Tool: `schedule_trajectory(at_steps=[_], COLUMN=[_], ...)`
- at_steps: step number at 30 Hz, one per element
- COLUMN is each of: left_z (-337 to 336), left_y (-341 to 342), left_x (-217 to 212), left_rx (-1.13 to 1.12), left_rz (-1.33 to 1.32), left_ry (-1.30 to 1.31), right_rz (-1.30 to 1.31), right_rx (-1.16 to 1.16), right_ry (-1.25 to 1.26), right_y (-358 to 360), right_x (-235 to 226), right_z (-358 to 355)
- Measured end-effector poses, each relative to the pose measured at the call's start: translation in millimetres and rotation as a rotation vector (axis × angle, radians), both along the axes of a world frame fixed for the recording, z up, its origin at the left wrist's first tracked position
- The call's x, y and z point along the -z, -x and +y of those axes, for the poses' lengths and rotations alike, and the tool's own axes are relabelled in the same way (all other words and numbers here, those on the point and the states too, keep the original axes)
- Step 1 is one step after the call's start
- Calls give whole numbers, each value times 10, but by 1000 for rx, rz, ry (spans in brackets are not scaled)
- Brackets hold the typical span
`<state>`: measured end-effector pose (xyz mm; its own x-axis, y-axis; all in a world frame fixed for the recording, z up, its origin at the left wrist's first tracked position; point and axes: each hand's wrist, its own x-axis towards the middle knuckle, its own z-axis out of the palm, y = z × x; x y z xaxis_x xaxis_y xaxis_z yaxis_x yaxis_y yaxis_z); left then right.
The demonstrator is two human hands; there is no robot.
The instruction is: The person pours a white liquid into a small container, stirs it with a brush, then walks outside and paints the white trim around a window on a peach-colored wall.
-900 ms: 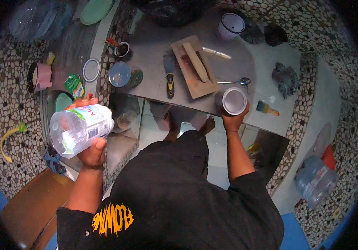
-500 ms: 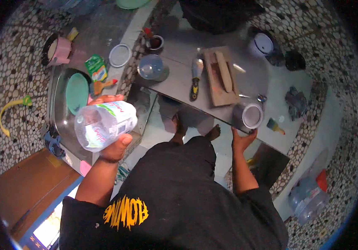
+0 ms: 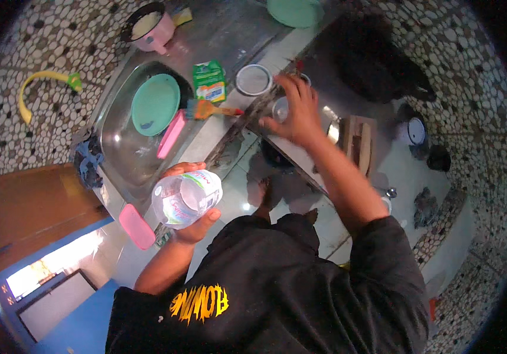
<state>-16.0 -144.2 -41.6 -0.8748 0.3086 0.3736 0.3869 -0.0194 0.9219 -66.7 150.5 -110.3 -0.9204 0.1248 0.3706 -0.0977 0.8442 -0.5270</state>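
The clear plastic bottle lies tilted in the left hand, whose fingers wrap it from below, just beside the steel sink. The right hand reaches across the counter, fingers spread and curled over a small round jar at the edge; whether it grips is unclear. A green plate sits in the sink, a round lid and a brush nearby.
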Motion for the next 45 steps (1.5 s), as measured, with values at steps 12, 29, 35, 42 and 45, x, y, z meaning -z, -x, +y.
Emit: schedule_trajectory(at_steps=[12,29,35,42,45], left_z=[-428,-364,-382,-385,-371], left_y=[-160,42,58,55,60], left_x=[64,113,131,118,102], left_rx=[-202,-155,-127,-105,-97], left_rz=[-54,78,87,90,82], left_ry=[-39,-5,-19,-11,10], right_rz=[-544,-620,-555,-390,-316], right_rx=[122,396,367,289,232], right_ry=[742,1374,1445,1571,1619], right_y=[944,966,976,969,1001], right_x=[1156,827,874,935,908], right_z=[323,154,191,228,247])
